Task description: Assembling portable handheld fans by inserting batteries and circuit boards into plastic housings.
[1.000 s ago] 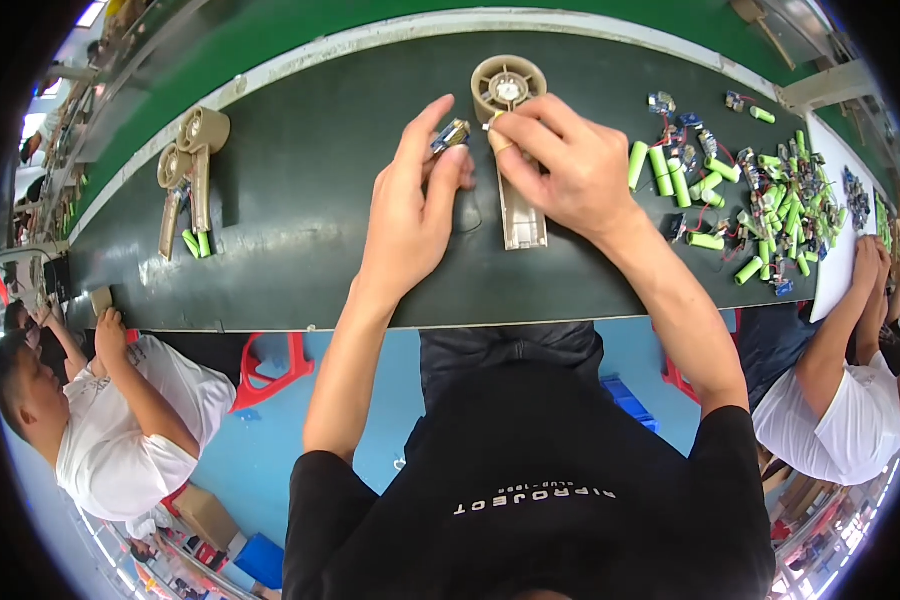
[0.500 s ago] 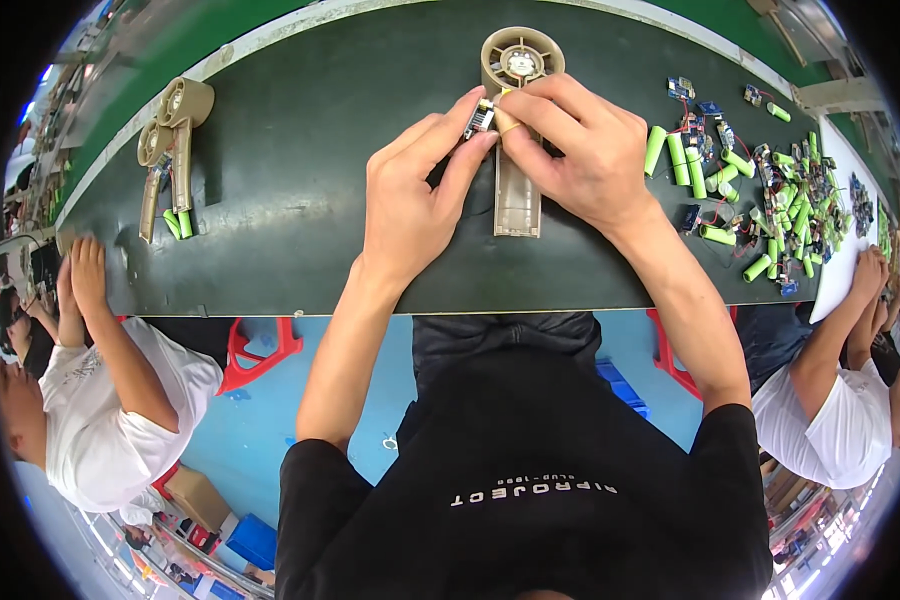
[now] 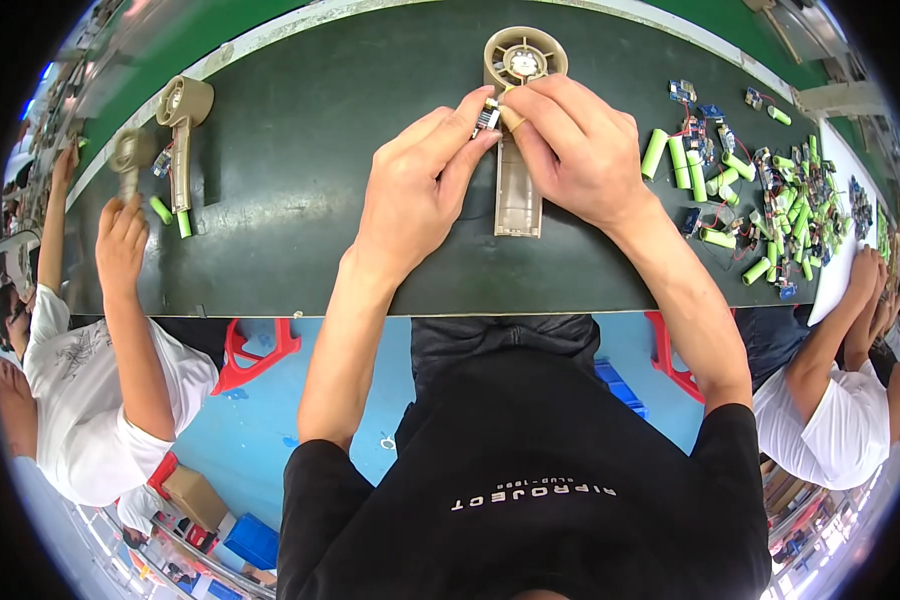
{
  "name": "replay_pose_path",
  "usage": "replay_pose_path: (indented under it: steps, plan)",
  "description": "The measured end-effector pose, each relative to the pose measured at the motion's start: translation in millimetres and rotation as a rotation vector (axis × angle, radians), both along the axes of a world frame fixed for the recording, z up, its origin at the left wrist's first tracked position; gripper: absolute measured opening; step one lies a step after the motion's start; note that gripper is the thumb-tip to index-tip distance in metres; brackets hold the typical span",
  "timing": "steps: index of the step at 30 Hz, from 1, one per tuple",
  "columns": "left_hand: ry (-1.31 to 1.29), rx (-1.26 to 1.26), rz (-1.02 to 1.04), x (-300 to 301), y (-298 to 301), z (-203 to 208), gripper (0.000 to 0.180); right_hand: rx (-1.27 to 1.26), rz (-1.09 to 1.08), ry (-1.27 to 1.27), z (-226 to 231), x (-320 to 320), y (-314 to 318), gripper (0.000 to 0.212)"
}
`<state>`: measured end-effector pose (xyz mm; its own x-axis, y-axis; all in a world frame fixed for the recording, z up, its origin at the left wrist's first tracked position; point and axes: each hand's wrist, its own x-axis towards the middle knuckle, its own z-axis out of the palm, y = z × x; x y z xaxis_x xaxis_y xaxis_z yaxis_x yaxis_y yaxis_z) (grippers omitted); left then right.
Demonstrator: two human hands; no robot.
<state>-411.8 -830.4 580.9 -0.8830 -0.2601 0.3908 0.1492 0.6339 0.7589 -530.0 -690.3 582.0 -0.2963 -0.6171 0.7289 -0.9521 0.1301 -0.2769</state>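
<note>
A beige handheld-fan shell (image 3: 519, 200) lies on the dark table in front of me, its round fan head (image 3: 525, 62) at the far end and its hollow handle toward me. Above the handle, my left hand (image 3: 415, 185) pinches a small circuit board (image 3: 487, 115) between thumb and fingertips. Close beside it, my right hand (image 3: 585, 150) has its thumb and forefinger pressed together at the board's right side. What those fingers grip is hidden; a thin yellowish band shows at them. Both hands cover the part of the shell just below the fan head.
Loose green battery cells (image 3: 795, 205) with wired blue boards spread over the right side, beside a white sheet (image 3: 838, 235). At left lies another beige fan (image 3: 180, 150) with green cells. A co-worker's hand (image 3: 120, 240) is at a blurred fan part (image 3: 130, 160). Red stools (image 3: 255, 355) stand below.
My hands stay almost in place, still pinching at the board. At left, the co-worker's hands have moved up and apart from the table edge, and one fan there has shifted left, away from the other.
</note>
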Motion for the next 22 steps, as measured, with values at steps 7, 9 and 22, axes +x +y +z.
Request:
replay_pose_path:
  steps: [7, 9, 22]
  plan:
    - [-0.004, 0.021, -0.058, -4.2, -3.8, 4.0, 0.034, -0.004, 0.033, -0.019, 1.7, -4.8, 0.1, 0.020]
    - [-0.056, 0.122, -0.019, -4.8, -2.4, 5.5, 0.032, 0.051, 0.009, -0.086, 9.0, -2.8, -0.3, 0.018]
    - [-0.122, 0.305, 0.187, -124.4, -112.9, 20.7, 0.027, 0.165, -0.267, -0.852, 27.4, -86.1, -92.0, 0.056]
